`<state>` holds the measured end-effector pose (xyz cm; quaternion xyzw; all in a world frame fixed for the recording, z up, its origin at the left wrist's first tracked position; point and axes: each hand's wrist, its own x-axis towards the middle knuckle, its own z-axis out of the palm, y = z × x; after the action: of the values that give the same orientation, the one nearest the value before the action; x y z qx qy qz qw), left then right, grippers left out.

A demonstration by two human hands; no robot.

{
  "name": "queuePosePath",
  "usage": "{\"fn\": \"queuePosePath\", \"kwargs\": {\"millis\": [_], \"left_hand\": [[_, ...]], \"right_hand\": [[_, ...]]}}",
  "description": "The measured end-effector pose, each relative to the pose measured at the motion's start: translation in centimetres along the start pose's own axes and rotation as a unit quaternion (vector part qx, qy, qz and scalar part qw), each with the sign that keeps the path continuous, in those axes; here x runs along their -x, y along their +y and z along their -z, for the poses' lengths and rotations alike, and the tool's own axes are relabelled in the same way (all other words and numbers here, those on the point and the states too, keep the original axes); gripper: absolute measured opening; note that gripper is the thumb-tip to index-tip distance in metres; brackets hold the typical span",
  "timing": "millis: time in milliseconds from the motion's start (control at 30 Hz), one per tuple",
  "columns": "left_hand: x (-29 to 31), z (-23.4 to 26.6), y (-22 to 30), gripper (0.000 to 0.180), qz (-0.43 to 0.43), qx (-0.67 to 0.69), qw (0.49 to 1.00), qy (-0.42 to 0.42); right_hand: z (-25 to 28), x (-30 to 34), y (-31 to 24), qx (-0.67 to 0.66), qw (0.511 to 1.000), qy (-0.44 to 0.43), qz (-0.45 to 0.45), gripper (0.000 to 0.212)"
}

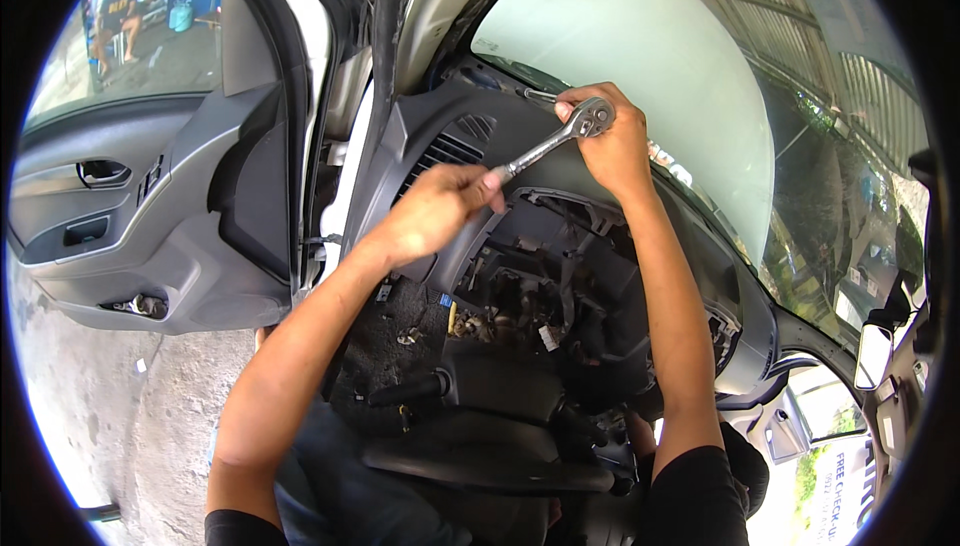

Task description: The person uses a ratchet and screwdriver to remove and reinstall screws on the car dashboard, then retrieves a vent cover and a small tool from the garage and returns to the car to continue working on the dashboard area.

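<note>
Wrench [545,149] is above the dashboard [565,171]; my left hand [435,211] grips its handle, and my right hand [618,146] is closed around its round head, maybe to keep it steady. Beside this hand a thin metal rod [540,95] shows, but I cannot tell if it joins the wrench. My left hand covers the handle's end, and shadow hides many parts inside the dashboard opening [530,276].

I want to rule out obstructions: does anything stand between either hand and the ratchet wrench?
Nothing visible does: the left hand already holds the ratchet wrench by its handle, and the right hand is right at its head.
</note>
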<state>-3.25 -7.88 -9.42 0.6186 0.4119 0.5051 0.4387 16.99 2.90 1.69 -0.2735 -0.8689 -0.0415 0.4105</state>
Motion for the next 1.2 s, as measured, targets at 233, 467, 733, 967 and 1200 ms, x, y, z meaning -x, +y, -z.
{"fn": "queuePosePath", "kwargs": {"millis": [233,467,733,967,1200], "left_hand": [[-0.1,2.9,1.2,0.04,-0.086,-0.122,0.983,0.105],[0.0,4.0,2.6,0.025,-0.148,-0.252,0.931,0.218],[-0.4,4.8,1.5,0.038,-0.111,-0.273,0.951,0.088],[-0.1,-5.4,0.4,0.049,-0.023,0.077,0.992,-0.092],[-1.4,-5.7,-1.0,0.046,-0.009,0.156,0.984,-0.083]], "right_hand": [[1.1,0.6,-1.2,-0.301,0.945,-0.087,-0.095,0.02],[0.7,0.2,-1.6,-0.23,0.959,-0.094,-0.136,0.036],[-0.6,-0.1,-1.8,-0.197,0.975,-0.08,-0.06,0.039],[-2.6,-0.9,-3.7,-0.194,0.975,-0.094,-0.046,0.032],[-1.5,0.2,-3.9,-0.198,0.976,-0.001,-0.089,0.033]]}}
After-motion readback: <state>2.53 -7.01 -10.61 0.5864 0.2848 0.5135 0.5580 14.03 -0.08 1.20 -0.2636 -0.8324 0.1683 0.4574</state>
